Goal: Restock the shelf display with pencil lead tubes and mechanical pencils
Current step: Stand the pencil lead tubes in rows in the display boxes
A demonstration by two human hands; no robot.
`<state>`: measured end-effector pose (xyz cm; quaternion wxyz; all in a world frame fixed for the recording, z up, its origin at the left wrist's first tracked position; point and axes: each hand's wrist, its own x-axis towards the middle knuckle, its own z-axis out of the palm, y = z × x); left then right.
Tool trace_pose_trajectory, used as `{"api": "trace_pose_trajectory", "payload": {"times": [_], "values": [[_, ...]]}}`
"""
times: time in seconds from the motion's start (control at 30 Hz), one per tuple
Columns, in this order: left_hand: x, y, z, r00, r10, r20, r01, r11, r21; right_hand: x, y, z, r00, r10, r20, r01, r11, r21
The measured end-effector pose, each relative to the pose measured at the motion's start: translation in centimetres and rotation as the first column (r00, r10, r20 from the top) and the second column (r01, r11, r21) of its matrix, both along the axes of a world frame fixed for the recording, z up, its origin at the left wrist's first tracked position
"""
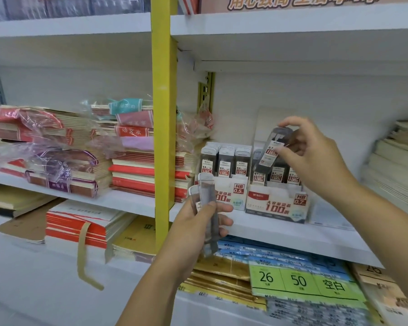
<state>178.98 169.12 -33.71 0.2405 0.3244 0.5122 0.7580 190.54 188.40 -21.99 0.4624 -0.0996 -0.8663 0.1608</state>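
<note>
Our right hand (316, 156) pinches one pencil lead tube (272, 149) near its top between thumb and fingertips, tilted, label facing us, just above the 0.7 display box (275, 203). We hold it high on the tube, we judge, so the lower end stays free to slide down among the tubes already standing in that box. The label on it reads 0.7, which is why it hangs over the right-hand box rather than over the 0.5 display box (231, 194) beside it.

Our left hand (198, 231) is closed around a small bundle of spare tubes (206, 203), upright in the fist, kept low in front of the shelf edge (280, 231); that keeps the stock near while the other hand feeds one at a time. How many it holds we cannot tell.

Both boxes sit side by side on the white shelf, their rows mostly full. Left of the yellow post (163, 114) lie wrapped stacks of exercise books (137, 165). No mechanical pencils show here.
</note>
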Motion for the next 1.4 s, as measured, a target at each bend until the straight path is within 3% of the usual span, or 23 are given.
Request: {"api": "trace_pose_trajectory", "payload": {"times": [0.1,0.33,0.43,0.5,0.57,0.63,0.73,0.83,0.97,1.03,1.17,1.4], "values": [[0.0,0.1,0.0,1.000,-0.010,-0.001,0.010,1.000,0.029,-1.0,0.6,0.1,0.991,-0.047,0.122,0.037,0.996,0.081],[0.1,-0.1,0.2,0.996,-0.067,0.053,0.063,0.996,0.068,-2.3,1.6,-1.6,0.963,-0.108,0.246,0.091,0.993,0.077],[0.2,-0.1,0.2,0.993,-0.096,0.065,0.091,0.993,0.079,-2.3,0.9,-1.9,0.953,-0.160,0.257,0.135,0.985,0.112],[0.4,-0.1,0.2,0.992,-0.112,0.065,0.107,0.991,0.082,-1.7,-0.1,-2.0,0.969,-0.169,0.183,0.145,0.980,0.138],[0.7,-0.1,0.3,0.990,-0.129,0.052,0.125,0.989,0.076,-0.9,-1.5,-2.5,0.991,-0.082,0.109,0.077,0.996,0.048],[1.1,0.0,0.4,0.989,-0.146,0.036,0.144,0.988,0.058,0.0,-2.9,-3.4,0.987,0.128,0.101,-0.108,0.978,-0.177],[1.7,0.1,0.4,0.986,-0.165,0.002,0.165,0.986,-0.004,0.6,-4.3,-4.5,0.927,0.351,0.134,-0.270,0.870,-0.413],[2.0,0.1,0.2,0.984,-0.178,-0.024,0.176,0.982,-0.073,0.8,-4.8,-5.1,0.884,0.461,0.077,-0.354,0.768,-0.534],[2.2,0.1,0.0,0.973,-0.229,-0.036,0.222,0.965,-0.138,1.5,-4.5,-5.0,0.848,0.529,-0.009,-0.420,0.662,-0.621],[2.3,0.0,0.1,0.974,-0.222,-0.039,0.213,0.962,-0.170,2.0,-4.1,-4.8,0.853,0.521,-0.026,-0.423,0.662,-0.619],[2.5,-0.2,0.3,0.992,-0.128,-0.015,0.124,0.976,-0.178,2.6,-3.6,-4.8,0.881,0.472,-0.028,-0.385,0.682,-0.622],[2.2,-0.4,0.1,0.999,0.042,0.032,-0.037,0.990,-0.136,2.6,-3.5,-5.3,0.870,0.479,-0.116,-0.416,0.587,-0.694]]}}
